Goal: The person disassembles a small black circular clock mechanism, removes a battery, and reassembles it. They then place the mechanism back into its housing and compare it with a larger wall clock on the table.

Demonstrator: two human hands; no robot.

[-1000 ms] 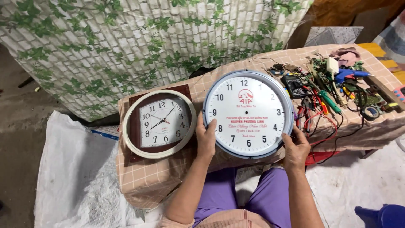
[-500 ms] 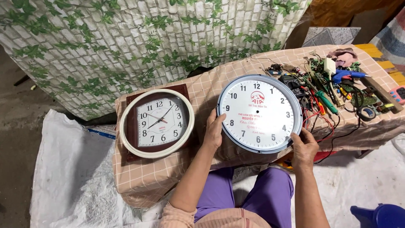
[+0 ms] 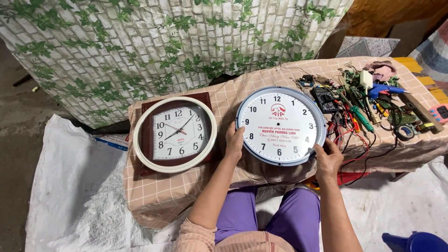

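1. A round white-faced wall clock with a grey-blue plastic rim [image 3: 281, 126] is held flat on the low table covered with a beige checked cloth [image 3: 163, 196], its dial turned up to the camera.
2. The clock is round, so no long axis is shown; its twelve mark points away from the person, toward the leaf-patterned brick-print sheet [image 3: 163, 51] behind the table.
3. The left hand [image 3: 234, 142] is laid against the left edge of the rim, fingers extended along it.
4. The right hand [image 3: 328, 160] is closed around the lower right edge of the rim, thumb on top.
5. The near edge of the clock is placed close to the front edge of the table, above the person's purple trousers [image 3: 280, 219].
6. To the left, a square dark brown clock with a cream round ring [image 3: 175, 134] is lying, apart from the held clock by a narrow strip of bare cloth.
7. To the right, a heap of tools, red wires and circuit boards [image 3: 364, 107] is found just beside the rim, so little free room is left there.
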